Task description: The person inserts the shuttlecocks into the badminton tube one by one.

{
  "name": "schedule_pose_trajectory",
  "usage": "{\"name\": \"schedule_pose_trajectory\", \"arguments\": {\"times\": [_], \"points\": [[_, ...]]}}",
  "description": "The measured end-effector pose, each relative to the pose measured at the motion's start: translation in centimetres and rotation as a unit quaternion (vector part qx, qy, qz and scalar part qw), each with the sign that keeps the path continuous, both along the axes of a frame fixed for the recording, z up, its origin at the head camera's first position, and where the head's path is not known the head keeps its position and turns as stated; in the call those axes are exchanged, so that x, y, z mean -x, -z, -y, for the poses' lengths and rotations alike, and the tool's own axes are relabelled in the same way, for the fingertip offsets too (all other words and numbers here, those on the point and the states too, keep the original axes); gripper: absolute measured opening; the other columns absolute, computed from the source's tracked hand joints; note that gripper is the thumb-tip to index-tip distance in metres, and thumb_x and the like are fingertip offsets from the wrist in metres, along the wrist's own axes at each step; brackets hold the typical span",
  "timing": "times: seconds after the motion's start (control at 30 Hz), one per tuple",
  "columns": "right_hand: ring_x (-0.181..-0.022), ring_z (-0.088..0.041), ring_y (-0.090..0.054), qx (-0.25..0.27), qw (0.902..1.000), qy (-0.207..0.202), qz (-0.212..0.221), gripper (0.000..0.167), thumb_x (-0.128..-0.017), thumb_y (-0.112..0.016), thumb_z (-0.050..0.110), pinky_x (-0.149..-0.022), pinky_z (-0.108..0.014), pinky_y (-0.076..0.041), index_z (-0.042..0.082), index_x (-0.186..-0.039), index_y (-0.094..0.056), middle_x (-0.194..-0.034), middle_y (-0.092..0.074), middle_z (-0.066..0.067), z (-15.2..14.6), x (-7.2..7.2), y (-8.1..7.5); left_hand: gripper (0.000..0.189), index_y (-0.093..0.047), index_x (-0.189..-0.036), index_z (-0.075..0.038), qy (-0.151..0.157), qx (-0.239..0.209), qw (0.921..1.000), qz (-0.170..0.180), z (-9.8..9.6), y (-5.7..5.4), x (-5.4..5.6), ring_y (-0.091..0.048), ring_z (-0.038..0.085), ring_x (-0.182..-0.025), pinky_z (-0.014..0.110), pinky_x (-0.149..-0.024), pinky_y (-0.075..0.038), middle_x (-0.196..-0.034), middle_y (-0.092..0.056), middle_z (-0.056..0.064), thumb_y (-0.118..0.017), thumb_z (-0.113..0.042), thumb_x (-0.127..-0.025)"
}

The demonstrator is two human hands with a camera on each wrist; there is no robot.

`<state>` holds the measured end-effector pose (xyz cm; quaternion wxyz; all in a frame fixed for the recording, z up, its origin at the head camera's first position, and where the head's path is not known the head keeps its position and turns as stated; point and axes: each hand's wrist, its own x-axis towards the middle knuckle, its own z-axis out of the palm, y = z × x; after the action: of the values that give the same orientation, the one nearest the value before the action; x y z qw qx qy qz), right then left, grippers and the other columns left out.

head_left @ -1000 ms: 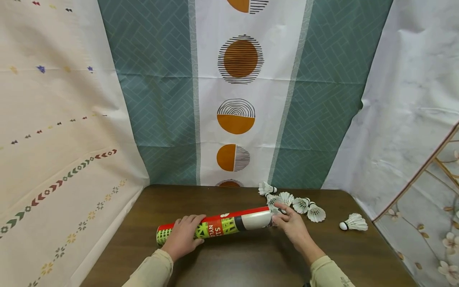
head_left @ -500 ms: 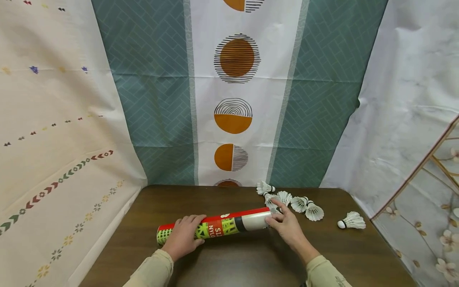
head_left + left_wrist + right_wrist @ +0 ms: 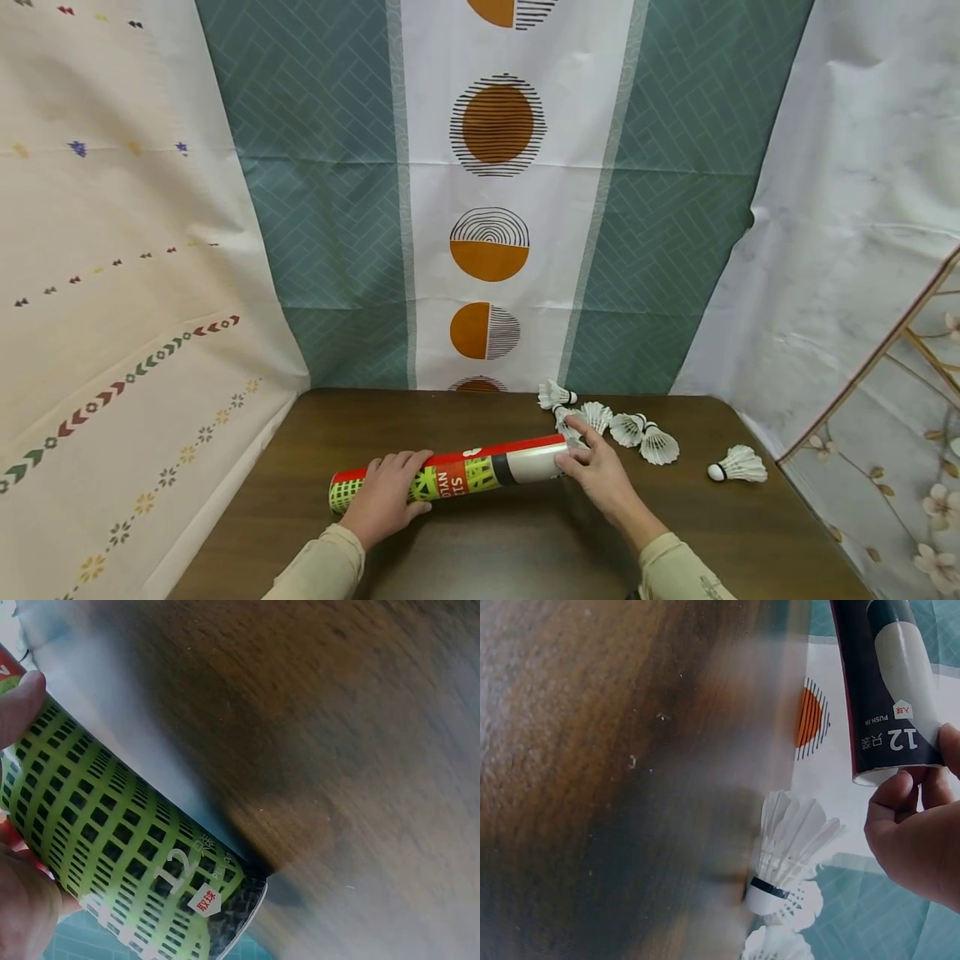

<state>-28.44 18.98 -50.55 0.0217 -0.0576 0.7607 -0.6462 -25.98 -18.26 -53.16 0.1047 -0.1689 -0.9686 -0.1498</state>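
A shuttlecock tube, red, lime green and silver, lies slantwise across the table in the head view, its right end tilted up. My left hand grips it from above near the left end; the left wrist view shows the thumb against its green lattice print. At the other end my right hand pinches the rim. Its curled fingers are at the tube's mouth in the right wrist view, while the thumb lies along the outside. The tube's inside is hidden. Just beyond this hand sits a white shuttlecock.
Several shuttlecocks lie in a loose row behind the right hand, among them one at the back edge and one at the row's right end. A lone shuttlecock lies far right on the brown table. Patterned cloths hang around.
From one second to half a second ago, the right hand moved slightly left, its thumb coming onto the tube's silver end. The left hand stays put; little differs since then.
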Motion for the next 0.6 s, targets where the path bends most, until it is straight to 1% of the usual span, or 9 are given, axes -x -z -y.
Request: {"name": "schedule_pose_trajectory", "arguments": {"times": [0.13, 0.27, 0.37, 0.5, 0.6], "points": [[-0.099, -0.015, -0.072, 0.006, 1.0, -0.005, 0.003, 0.074, -0.099, -0.073, -0.001, -0.081, -0.025, -0.058, 0.01, -0.163, -0.038, -0.118, -0.077, -0.026, -0.12, 0.06, 0.14, 0.085, -0.058, -0.149, -0.015, 0.004, 0.001, 1.0, 0.004, -0.01, 0.01, 0.11, -0.065, 0.037, -0.123, 0.068, -0.109, -0.047, -0.134, -0.07, 0.01, -0.097, -0.041, -0.077], [-0.098, -0.013, -0.072, 0.015, 0.9998, -0.011, 0.007, 0.075, -0.099, -0.072, -0.002, -0.081, -0.025, -0.059, 0.01, -0.164, -0.036, -0.117, -0.077, -0.026, -0.17, 0.13, 0.32, 0.085, -0.059, -0.148, -0.016, 0.001, 0.006, 1.0, 0.0, -0.02, 0.09, 0.11, -0.065, 0.037, -0.123, 0.068, -0.109, -0.048, -0.133, -0.071, 0.009, -0.097, -0.042, -0.077], [-0.098, -0.012, -0.072, 0.018, 0.9997, -0.014, 0.007, 0.075, -0.099, -0.072, -0.001, -0.082, -0.025, -0.059, 0.011, -0.164, -0.037, -0.117, -0.078, -0.026, -0.17, 0.21, 0.32, 0.085, -0.059, -0.147, -0.017, 0.0, 0.03, 0.9994, -0.018, -0.1, 0.07, 0.07, -0.066, 0.036, -0.121, 0.067, -0.109, -0.048, -0.131, -0.072, 0.008, -0.098, -0.044, -0.075], [-0.099, -0.011, -0.073, 0.017, 0.9997, -0.019, 0.002, 0.073, -0.099, -0.072, -0.001, -0.083, -0.025, -0.059, 0.009, -0.163, -0.038, -0.119, -0.077, -0.027, -0.14, 0.26, 0.31, 0.086, -0.06, -0.144, -0.017, -0.001, 0.07, 0.9962, -0.052, -0.32, -0.14, 0.05, -0.067, 0.035, -0.115, 0.061, -0.107, -0.051, -0.127, -0.075, 0.007, -0.098, -0.047, -0.073], [-0.1, -0.01, -0.072, 0.013, 0.9996, -0.024, -0.002, 0.073, -0.1, -0.071, 0.0, -0.083, -0.024, -0.059, 0.007, -0.163, -0.037, -0.122, -0.076, -0.029, -0.07, 0.28, 0.32, 0.084, -0.061, -0.141, -0.018, -0.005, 0.075, 0.9952, -0.063, -0.43, -0.24, 0.12, -0.068, 0.032, -0.11, 0.056, -0.104, -0.055, -0.124, -0.076, 0.007, -0.1, -0.046, -0.071]]}}
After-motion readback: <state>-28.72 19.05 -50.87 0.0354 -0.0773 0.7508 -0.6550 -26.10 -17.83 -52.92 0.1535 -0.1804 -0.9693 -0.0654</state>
